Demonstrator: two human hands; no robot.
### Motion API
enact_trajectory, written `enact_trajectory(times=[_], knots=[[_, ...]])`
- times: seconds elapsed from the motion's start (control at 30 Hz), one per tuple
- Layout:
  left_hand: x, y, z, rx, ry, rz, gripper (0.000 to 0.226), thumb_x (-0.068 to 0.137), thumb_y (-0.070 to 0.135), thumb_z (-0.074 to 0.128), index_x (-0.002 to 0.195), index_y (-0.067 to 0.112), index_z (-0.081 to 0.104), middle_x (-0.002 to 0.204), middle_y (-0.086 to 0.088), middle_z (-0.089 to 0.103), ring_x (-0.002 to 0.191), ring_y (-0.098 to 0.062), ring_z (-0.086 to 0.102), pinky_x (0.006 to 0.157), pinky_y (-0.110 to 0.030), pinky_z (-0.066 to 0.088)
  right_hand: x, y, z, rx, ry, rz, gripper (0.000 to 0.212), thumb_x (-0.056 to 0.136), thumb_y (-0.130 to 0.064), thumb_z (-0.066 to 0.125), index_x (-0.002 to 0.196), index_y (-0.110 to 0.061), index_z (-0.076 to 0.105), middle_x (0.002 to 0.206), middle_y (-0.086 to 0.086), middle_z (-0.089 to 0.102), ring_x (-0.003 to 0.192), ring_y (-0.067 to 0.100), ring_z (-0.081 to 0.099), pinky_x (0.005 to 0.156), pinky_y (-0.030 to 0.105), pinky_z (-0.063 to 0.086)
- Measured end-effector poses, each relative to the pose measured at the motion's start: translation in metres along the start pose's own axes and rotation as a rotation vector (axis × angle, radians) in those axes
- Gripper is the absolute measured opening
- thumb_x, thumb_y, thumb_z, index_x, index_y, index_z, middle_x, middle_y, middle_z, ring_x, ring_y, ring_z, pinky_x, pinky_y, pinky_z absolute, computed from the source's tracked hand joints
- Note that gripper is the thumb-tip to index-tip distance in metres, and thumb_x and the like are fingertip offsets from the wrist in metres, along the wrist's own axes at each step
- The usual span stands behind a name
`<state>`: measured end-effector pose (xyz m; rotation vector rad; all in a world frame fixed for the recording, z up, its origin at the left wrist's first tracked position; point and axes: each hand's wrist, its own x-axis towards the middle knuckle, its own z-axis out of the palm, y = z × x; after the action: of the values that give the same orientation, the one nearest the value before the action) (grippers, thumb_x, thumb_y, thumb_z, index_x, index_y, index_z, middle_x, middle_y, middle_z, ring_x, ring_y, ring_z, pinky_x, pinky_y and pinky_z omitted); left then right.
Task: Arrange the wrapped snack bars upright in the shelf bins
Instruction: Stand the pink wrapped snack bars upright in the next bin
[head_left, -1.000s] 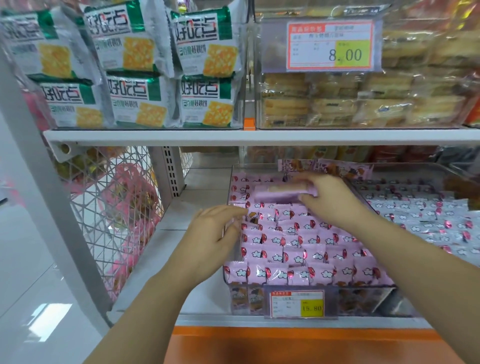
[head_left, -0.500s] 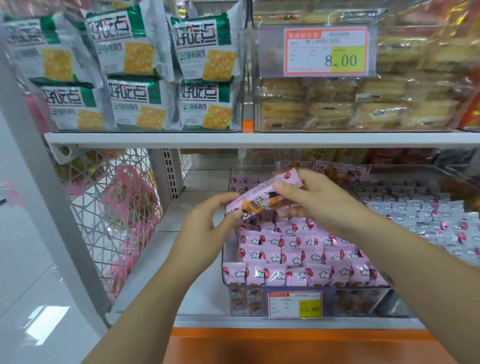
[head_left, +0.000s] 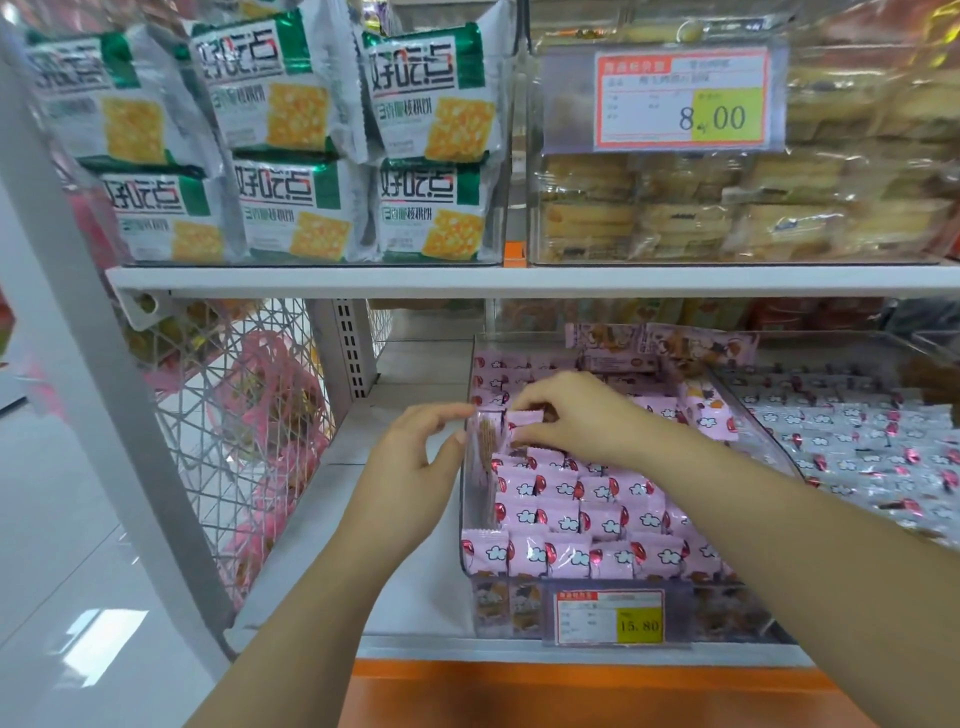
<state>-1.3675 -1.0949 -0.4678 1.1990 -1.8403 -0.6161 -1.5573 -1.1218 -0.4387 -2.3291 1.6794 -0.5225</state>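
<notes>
Head view: right grip pinches snack bar by upper end, probably light and slippery, at ten o'clock in bin; left grip I cannot tell.

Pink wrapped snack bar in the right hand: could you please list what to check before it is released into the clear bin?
1. Right hand pinches the pink wrapped snack bar: ok.
2. Bar stands upright: cannot tell, fingers cover it.
3. Left hand, open, at the clear plastic bin's left wall: ok.
4. Front rows of pink bars upright: ok.
5. Pink bars at the bin's back upright: not ok, several lie flat.
</notes>
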Motion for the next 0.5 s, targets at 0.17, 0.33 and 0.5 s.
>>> enact_trajectory(times=[0.17,0.33,0.5], knots=[[-0.001,0.001,0.000,-0.062,-0.021,-0.008,0.026,0.096,0.015,0.049,0.102,0.039,0.057,0.105,0.023,0.054,0.096,0.015,0.048,0.072,0.008,0.030,-0.005,0.006,0.004,-0.049,0.041,0.028,0.030,0.093,-0.028,0.055,0.119,-0.015,0.063,0.114,0.007,0.066,0.100,0.022,0.059,0.089,0.033,0.046],[0.000,-0.001,0.001,-0.073,-0.024,-0.022,0.026,0.096,0.016,0.049,0.101,0.041,0.056,0.108,0.021,0.056,0.097,0.012,0.049,0.072,0.006,0.031,-0.023,0.041,-0.015,-0.225,0.386,0.247,0.034,0.090,-0.036,0.056,0.121,-0.022,0.061,0.095,0.004,0.068,0.079,0.020,0.060,0.079,0.030,0.050],[0.002,-0.001,0.004,-0.085,-0.017,-0.018,0.024,0.096,0.015,0.048,0.103,0.037,0.057,0.112,0.016,0.056,0.094,0.020,0.045,0.071,0.007,0.031,-0.035,0.088,-0.038,-0.406,0.534,0.487,0.051,0.086,-0.036,0.059,0.133,-0.020,0.046,0.137,0.016,0.043,0.127,0.036,0.038,0.098,0.048,0.041]])
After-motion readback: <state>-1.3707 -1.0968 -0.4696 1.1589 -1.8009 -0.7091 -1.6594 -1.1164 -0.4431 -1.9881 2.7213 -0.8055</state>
